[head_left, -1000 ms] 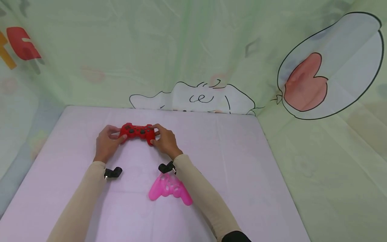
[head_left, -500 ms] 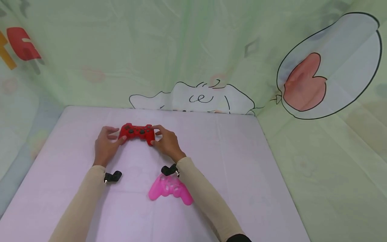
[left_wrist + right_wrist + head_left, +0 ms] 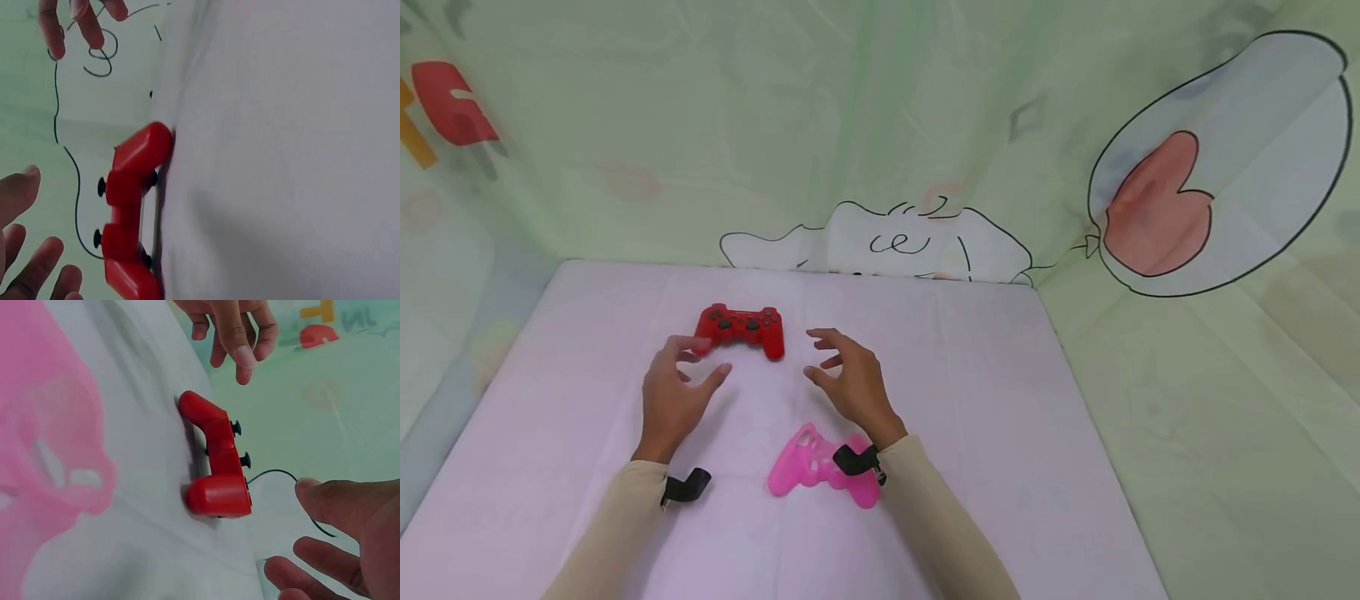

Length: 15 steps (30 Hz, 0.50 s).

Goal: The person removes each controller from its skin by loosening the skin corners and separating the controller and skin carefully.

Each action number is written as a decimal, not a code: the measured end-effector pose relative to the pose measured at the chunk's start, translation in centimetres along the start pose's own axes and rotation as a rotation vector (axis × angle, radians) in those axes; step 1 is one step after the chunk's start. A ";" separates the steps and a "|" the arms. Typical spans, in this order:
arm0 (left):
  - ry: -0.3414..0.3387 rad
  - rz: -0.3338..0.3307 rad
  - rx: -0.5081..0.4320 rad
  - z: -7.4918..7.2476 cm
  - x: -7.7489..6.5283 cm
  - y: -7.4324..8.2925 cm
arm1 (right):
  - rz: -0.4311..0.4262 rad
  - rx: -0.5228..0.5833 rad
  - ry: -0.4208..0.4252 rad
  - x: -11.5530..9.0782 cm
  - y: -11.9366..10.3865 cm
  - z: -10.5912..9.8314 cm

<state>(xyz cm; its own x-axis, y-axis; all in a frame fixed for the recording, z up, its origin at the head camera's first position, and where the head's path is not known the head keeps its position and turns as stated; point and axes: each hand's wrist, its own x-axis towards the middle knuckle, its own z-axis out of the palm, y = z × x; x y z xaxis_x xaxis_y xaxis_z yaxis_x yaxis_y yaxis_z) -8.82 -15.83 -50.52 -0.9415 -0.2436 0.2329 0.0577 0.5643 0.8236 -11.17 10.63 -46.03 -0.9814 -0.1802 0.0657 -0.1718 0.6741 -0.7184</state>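
Note:
A red game controller (image 3: 741, 327) with dark thumbsticks lies on the white table toward the back left. My left hand (image 3: 673, 400) is just in front of its left grip, fingers loosely bent and holding nothing; the fingertips overlap that grip in the head view. To the controller's right, my right hand (image 3: 857, 379) hovers with thumb and fingers apart and nothing between them. Nearer to me lies a pink silicone controller cover (image 3: 805, 467), its right part hidden behind the right wrist camera. In the right wrist view the pink cover (image 3: 62, 425) shows cut-out holes.
The white tabletop (image 3: 1000, 467) ends at a pale green printed curtain (image 3: 760, 125) behind and at the sides. A black camera (image 3: 687, 485) sits on the left wrist and another (image 3: 856, 460) on the right wrist.
Both hands have let go of the red controller and drawn back toward the body, the right one also moving right. The controller and the pink cover stay where they were.

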 end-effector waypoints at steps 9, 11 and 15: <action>-0.186 0.052 -0.037 2.1 -4.7 1.8 | 0.051 0.017 0.068 -6.3 2.9 -1.7; -0.229 0.050 -0.039 2.6 -5.8 2.0 | 0.099 0.021 0.073 -7.8 3.5 -1.8; -0.288 0.053 -0.012 3.5 -7.5 2.1 | 0.179 -0.005 0.102 -10.4 4.5 -1.8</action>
<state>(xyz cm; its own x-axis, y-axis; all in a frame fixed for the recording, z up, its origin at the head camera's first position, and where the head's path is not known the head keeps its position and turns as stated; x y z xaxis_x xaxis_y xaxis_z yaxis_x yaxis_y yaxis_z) -2.81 -10.09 -52.29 -0.9925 0.0206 0.1206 0.1114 0.5605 0.8207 -1.88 16.78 -48.71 -0.9998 0.0162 0.0069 0.0062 0.6921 -0.7217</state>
